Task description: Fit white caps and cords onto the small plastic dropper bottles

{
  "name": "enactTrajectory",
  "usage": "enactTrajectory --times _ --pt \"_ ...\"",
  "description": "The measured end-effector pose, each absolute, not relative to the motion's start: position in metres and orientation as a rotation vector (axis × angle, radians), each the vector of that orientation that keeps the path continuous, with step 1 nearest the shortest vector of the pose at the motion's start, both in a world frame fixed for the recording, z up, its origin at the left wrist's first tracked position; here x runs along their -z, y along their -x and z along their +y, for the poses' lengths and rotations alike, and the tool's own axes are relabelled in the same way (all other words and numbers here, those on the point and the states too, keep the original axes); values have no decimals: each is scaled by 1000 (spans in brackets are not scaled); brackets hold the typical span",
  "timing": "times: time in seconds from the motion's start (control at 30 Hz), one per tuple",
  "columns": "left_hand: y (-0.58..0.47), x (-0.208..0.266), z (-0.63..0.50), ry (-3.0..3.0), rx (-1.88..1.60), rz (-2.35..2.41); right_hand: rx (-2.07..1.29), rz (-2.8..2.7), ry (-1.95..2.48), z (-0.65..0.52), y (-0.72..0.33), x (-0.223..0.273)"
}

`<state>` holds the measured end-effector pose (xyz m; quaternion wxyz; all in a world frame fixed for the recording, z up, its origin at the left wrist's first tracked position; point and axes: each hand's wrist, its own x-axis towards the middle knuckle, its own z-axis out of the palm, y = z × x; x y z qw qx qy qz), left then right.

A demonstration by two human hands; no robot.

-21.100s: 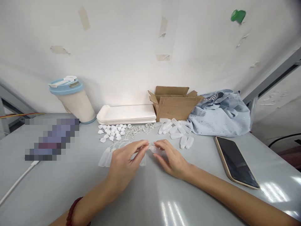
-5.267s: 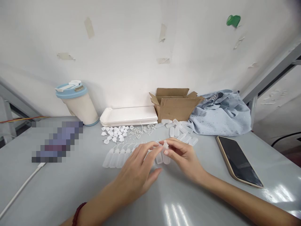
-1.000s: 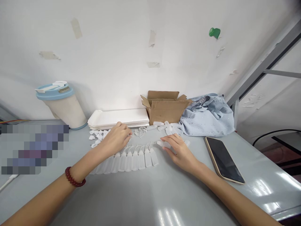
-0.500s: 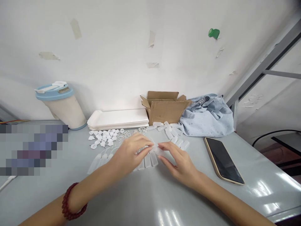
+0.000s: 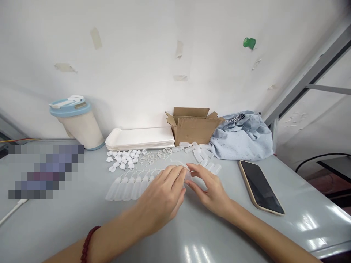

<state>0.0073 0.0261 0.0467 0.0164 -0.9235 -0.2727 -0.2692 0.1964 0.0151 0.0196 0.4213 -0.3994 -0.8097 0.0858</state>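
Observation:
My right hand (image 5: 210, 184) holds a small translucent plastic tube (image 5: 188, 176) between thumb and fingers. My left hand (image 5: 164, 195) is closed against the same tube, its fingertips bunched together and what they grip hidden. Left of the hands lies a row of translucent tubes with looped cords (image 5: 127, 188), partly covered by my left hand. White caps (image 5: 124, 159) are heaped behind that row. Pale cord loops (image 5: 153, 157) lie beside the caps. Loose tubes without cords (image 5: 199, 153) are scattered beyond my right hand.
A stack of white envelopes (image 5: 141, 138), an open cardboard box (image 5: 194, 130) and a light blue cloth (image 5: 242, 140) stand along the wall. A blue-lidded cup (image 5: 82, 124) is at left, a phone (image 5: 261, 187) at right. A blurred-out patch (image 5: 49, 171) covers something at left.
My left hand has turned over and come nearer, its fingers now bunched over the tube, and more of the corded row shows. The right fingers have closed around the tube. The view has shifted slightly.

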Motion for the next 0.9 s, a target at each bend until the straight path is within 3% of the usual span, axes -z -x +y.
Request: enactTrajectory --times 0.3,0.43,0.57,0.7,0.9 --pt "-6 -41 34 2869 831 -704 -300 -1887 1020 17 -194 -26" --pt "-7 -43 36 2922 1120 -725 -308 -1824 1093 16 -194 -27" --pt "-9 -48 38 2945 1461 -1179 -259 -1832 1100 14 -194 -27" --pt "-12 -56 38 3071 1375 -1630 -183 -1920 986 11 -192 -28" --pt "-15 -65 37 3276 1329 -1839 -108 -1966 908 8 -190 -29"
